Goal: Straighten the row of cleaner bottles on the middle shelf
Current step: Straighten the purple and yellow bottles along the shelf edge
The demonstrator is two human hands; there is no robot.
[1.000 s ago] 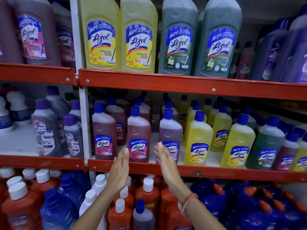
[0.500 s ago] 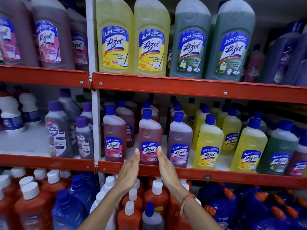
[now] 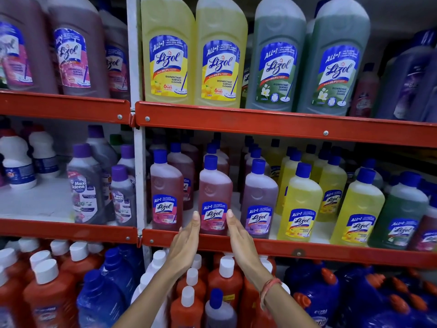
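A row of blue-capped cleaner bottles stands along the front of the middle shelf [image 3: 331, 253]: a pink one [image 3: 166, 185], a second pink one [image 3: 214, 185], a purple one [image 3: 259, 192], yellow ones [image 3: 300, 202] and a green one [image 3: 402, 214]. My left hand [image 3: 185, 242] and my right hand [image 3: 241, 240] are raised flat, palms facing each other, on either side of the second pink bottle's base. The fingertips reach its label's edges; I cannot tell whether they touch it. Both hands hold nothing.
Large yellow [image 3: 170, 50] and green [image 3: 276, 55] bottles fill the upper shelf [image 3: 260, 124]. Orange bottles with white caps [image 3: 224, 280] and dark blue bottles [image 3: 314, 294] crowd the shelf below my forearms. A white upright post [image 3: 139, 174] separates a left bay with grey bottles [image 3: 86, 185].
Both hands have moved up and closer together, from below the shelf edge to either side of the second pink bottle. The view has shifted left, so the shelves sit further right in frame.
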